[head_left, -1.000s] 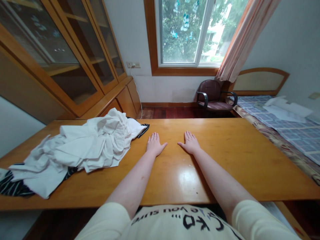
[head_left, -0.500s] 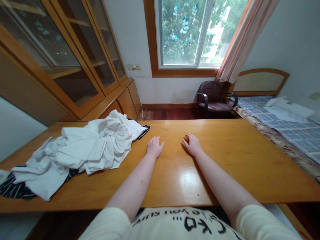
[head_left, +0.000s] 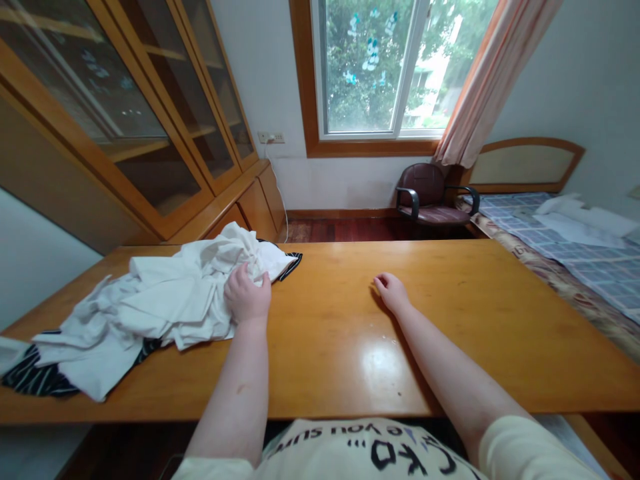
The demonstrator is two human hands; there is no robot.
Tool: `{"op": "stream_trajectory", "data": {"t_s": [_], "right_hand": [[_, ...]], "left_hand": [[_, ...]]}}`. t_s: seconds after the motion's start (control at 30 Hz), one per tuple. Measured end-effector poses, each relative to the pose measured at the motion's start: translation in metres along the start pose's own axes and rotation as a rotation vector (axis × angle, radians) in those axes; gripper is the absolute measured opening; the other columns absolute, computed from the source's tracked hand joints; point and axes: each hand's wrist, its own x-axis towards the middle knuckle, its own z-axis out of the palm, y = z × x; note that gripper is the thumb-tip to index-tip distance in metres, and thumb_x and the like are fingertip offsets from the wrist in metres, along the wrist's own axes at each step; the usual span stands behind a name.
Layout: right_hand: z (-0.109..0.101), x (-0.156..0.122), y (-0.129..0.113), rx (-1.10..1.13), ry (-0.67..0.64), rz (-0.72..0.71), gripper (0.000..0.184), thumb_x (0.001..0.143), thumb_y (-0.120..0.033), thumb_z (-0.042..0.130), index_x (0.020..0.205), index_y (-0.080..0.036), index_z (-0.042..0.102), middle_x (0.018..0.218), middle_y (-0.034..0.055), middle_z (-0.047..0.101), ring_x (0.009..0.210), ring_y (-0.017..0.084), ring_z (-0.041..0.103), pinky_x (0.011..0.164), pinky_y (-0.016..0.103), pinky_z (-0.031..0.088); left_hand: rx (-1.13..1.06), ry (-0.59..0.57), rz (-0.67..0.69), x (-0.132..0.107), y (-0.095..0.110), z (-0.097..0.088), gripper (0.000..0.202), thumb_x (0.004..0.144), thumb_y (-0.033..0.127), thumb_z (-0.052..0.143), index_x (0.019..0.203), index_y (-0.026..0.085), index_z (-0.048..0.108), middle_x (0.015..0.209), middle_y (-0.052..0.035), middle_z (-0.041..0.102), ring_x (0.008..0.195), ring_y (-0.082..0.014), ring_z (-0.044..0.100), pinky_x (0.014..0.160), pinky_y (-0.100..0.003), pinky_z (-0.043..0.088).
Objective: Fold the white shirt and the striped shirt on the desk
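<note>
Seemingly, the left hand (head_left: 248, 295) reaches white cloth (head_left: 163, 283) under its fingers, grip unclear, grasping needing closure; right hand (head_left: 393, 292) gapes, half-curled.

The cloth (head_left: 165, 293) is white, stripes (head_left: 39, 375) apparently black-and-white.

Head view, clock from centre | 8: left hand (head_left: 248, 293) on heaped white clothes (head_left: 170, 290), grip unclear | 9: heap's bulk, dark-striped at ends, lying on wooden table (head_left: 320, 320) | 4: right hand (head_left: 393, 291) loosely curled, tabletop contact unclear | 10: cabinet (head_left: 156, 103) | 1: window (head_left: 363, 73) | 2: maroon chair (head_left: 425, 190) | 3: bed (head_left: 565, 248), checked
</note>
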Motion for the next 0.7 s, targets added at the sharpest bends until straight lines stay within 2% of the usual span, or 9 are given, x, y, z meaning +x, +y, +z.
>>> {"op": "stream_trajectory", "data": {"t_s": [0.07,0.13,0.3,0.43,0.5,0.6,0.7], "right_hand": [[0.0,0.0,0.0,-0.003,-0.004,-0.003,0.032,0.087,-0.039,0.044,0.082,-0.016,0.065,0.082,0.0072,0.066,0.077,0.019,0.059,0.071,0.03,0.043],[0.0,0.0,-0.001,-0.009,-0.01,-0.004,0.032,0.087,-0.039,0.044,0.082,-0.017,0.065,0.082,0.007,0.066,0.077,0.019,0.058,0.071,0.029,0.043],[-0.001,-0.001,-0.003,-0.027,-0.032,-0.01,0.03,0.087,-0.038,0.045,0.08,-0.017,0.066,0.081,0.0067,0.067,0.077,0.019,0.059,0.07,0.029,0.042],[-0.001,0.0,-0.003,-0.034,-0.034,-0.009,0.03,0.088,-0.037,0.045,0.081,-0.017,0.067,0.083,0.0072,0.067,0.079,0.019,0.059,0.071,0.029,0.042],[-0.001,0.0,-0.003,-0.033,-0.032,-0.009,0.03,0.088,-0.036,0.045,0.081,-0.017,0.067,0.083,0.0071,0.067,0.079,0.019,0.059,0.071,0.029,0.042],[-0.001,0.0,-0.002,-0.029,-0.028,-0.009,0.03,0.088,-0.037,0.044,0.08,-0.018,0.066,0.082,0.0066,0.067,0.079,0.019,0.059,0.071,0.028,0.041],[-0.001,0.0,-0.001,-0.024,-0.024,-0.008,0.031,0.089,-0.038,0.044,0.079,-0.018,0.066,0.082,0.0064,0.067,0.079,0.019,0.059,0.07,0.028,0.041]], "left_hand": [[0.081,-0.016,-0.084,-0.004,-0.003,-0.001,0.068,0.078,0.043,0.061,0.135,0.01,0.042,0.141,-0.0217,0.041,0.128,-0.0358,0.037,0.104,-0.052,0.03],[0.13,-0.039,-0.145,-0.009,-0.006,0.0,0.066,0.08,0.04,0.059,0.137,0.011,0.042,0.144,-0.0217,0.038,0.131,-0.037,0.034,0.106,-0.056,0.027],[0.09,-0.061,-0.179,-0.008,-0.022,0.002,0.048,0.081,0.018,0.05,0.13,0.016,0.052,0.138,-0.0168,0.049,0.12,-0.0342,0.048,0.098,-0.051,0.038],[0.037,-0.039,-0.183,0.001,-0.039,0.003,0.046,0.077,0.009,0.044,0.121,0.012,0.06,0.115,-0.0175,0.063,0.107,-0.0318,0.057,0.093,-0.047,0.043],[0.022,-0.023,-0.2,0.005,-0.044,0.004,0.045,0.079,0.011,0.042,0.121,0.009,0.059,0.107,-0.0178,0.065,0.103,-0.031,0.058,0.092,-0.044,0.044],[0.004,0.022,-0.242,0.007,-0.047,0.004,0.046,0.084,0.026,0.046,0.125,0.007,0.055,0.108,-0.0192,0.063,0.103,-0.0317,0.058,0.09,-0.043,0.045],[0.015,0.008,-0.28,0.008,-0.048,0.004,0.05,0.083,0.036,0.052,0.124,0.008,0.056,0.105,-0.0176,0.063,0.101,-0.0323,0.058,0.087,-0.043,0.046]]}}
